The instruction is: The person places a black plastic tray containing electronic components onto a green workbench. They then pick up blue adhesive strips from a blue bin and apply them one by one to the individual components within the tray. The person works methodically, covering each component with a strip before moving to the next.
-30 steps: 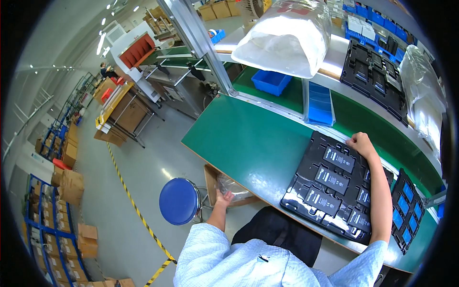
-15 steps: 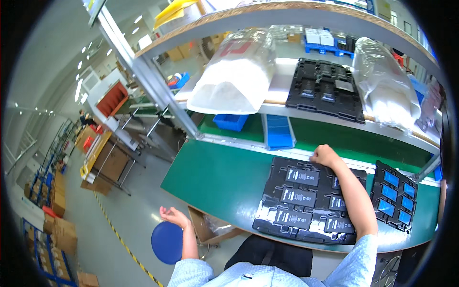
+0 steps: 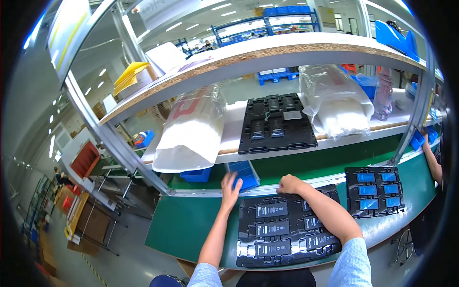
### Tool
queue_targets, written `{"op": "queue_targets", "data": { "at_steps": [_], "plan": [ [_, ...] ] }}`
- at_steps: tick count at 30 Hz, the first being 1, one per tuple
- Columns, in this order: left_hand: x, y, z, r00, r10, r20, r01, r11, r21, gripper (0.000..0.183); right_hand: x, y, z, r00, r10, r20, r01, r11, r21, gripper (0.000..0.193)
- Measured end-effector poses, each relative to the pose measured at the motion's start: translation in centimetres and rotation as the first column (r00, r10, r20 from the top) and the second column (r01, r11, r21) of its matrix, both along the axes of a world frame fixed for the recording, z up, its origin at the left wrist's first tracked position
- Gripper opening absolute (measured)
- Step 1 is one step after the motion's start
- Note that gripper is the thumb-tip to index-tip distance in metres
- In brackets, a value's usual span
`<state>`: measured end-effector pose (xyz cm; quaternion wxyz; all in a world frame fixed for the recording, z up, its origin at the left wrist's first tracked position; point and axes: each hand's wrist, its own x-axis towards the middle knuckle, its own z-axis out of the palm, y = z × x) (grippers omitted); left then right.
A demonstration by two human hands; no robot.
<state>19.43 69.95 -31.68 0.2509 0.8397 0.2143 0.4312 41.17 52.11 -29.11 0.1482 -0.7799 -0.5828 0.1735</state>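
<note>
My left hand [image 3: 230, 187] is raised with its fingers apart and slightly blurred. It sits beside a stack of blue film sheets [image 3: 245, 174] that leans under the shelf, and I cannot tell whether it touches them. My right hand [image 3: 289, 184] is closed at the far edge of a black plastic tray [image 3: 295, 221]; anything inside its curled fingers is hidden. In that tray lie several flat black batteries [image 3: 272, 228] with printed labels. My right forearm covers part of the tray's right side.
A second black tray [image 3: 374, 190] with blue-covered pieces stands to the right on the green table [image 3: 191, 229]. On the shelf above are a white bag [image 3: 191, 134], another black tray [image 3: 277, 122] and a clear bag [image 3: 334, 105]. A blue bin [image 3: 196, 174] sits below. Another person's arm [image 3: 432, 160] shows far right.
My left hand has moved from beside the stool, off the table, up to the blue sheets. My right hand stays closed at the tray's far edge. The view has shifted right and upward.
</note>
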Motion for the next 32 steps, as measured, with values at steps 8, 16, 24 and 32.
{"op": "queue_targets", "data": {
  "at_steps": [8,16,24,32],
  "plan": [
    [1.1,-0.9,-2.2,0.997,-0.067,0.023,0.068,0.997,-0.029,0.045,0.1,-0.7,-0.5,0.998,-0.055,0.011,0.055,0.997,-0.045,0.029],
    [0.6,-1.1,-1.7,0.999,-0.031,0.014,0.031,0.999,-0.007,0.046,-0.6,-0.7,0.6,0.999,-0.039,-0.035,0.037,0.999,-0.039,0.029],
    [1.4,0.0,-3.7,0.999,-0.014,-0.051,0.016,0.999,0.038,0.045,0.1,0.2,-1.4,0.995,-0.027,0.093,0.028,1.0,-0.009,0.028],
    [8.3,17.2,-16.4,0.979,-0.184,0.084,0.131,0.893,0.431,0.061,1.2,-0.2,-1.4,0.983,-0.15,0.108,0.136,0.983,0.127,0.028]
  ]
}}
